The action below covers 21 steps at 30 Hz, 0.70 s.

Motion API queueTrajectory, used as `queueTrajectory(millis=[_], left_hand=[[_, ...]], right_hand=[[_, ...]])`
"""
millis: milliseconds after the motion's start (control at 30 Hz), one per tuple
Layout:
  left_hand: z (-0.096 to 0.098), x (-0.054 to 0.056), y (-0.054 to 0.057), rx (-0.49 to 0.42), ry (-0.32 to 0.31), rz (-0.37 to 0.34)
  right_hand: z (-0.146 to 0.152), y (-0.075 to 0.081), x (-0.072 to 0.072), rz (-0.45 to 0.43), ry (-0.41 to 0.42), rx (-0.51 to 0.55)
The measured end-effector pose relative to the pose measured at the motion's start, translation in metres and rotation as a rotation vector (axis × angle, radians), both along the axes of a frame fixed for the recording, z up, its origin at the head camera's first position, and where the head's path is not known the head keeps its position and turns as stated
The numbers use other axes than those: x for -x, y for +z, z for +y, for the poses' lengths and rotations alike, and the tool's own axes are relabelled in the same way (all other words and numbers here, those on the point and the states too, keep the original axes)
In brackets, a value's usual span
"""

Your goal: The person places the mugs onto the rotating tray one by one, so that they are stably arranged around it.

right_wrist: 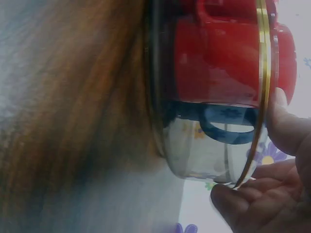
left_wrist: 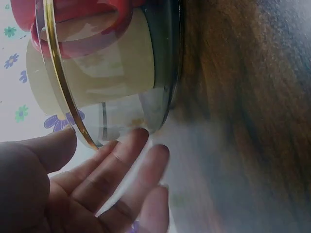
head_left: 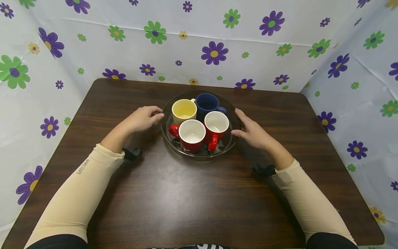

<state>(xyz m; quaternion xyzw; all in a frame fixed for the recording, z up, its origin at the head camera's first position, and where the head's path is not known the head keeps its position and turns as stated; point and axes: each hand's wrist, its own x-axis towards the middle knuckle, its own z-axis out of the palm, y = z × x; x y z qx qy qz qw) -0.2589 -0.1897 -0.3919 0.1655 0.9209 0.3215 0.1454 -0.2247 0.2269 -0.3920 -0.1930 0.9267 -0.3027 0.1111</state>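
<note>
A wide clear, dark-tinted glass bowl (head_left: 203, 156) with a gold-looking rim stands on the table. Inside it are a yellow mug (head_left: 184, 110), a blue mug (head_left: 207, 102) and two red mugs with white insides, the front red mug (head_left: 191, 136) and the right red mug (head_left: 216, 126). At the bowl's left side is my left hand (head_left: 141, 119); its thumb and loosely bent fingers (left_wrist: 138, 141) come right at the rim. My right hand (head_left: 253, 131) spreads at the opposite side, thumb (right_wrist: 282, 114) overlapping the rim in the right wrist view and fingers outside the wall.
The dark brown wooden table (head_left: 186, 207) runs under both forearms. A white curtain (head_left: 192, 48) with purple, green and yellow flowers hangs behind and along both sides. Black wrist straps, the left strap (head_left: 133, 154) and the right strap (head_left: 264, 170), sit below the wrists.
</note>
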Motion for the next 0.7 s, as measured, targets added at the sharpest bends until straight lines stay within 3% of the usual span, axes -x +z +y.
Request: queueTrajectory(millis=[700], left_hand=[[0.001,-0.003,0.011,0.046,0.093,0.043]], right_hand=[[-0.006,-0.009,0.020,-0.016,0.052,0.081]])
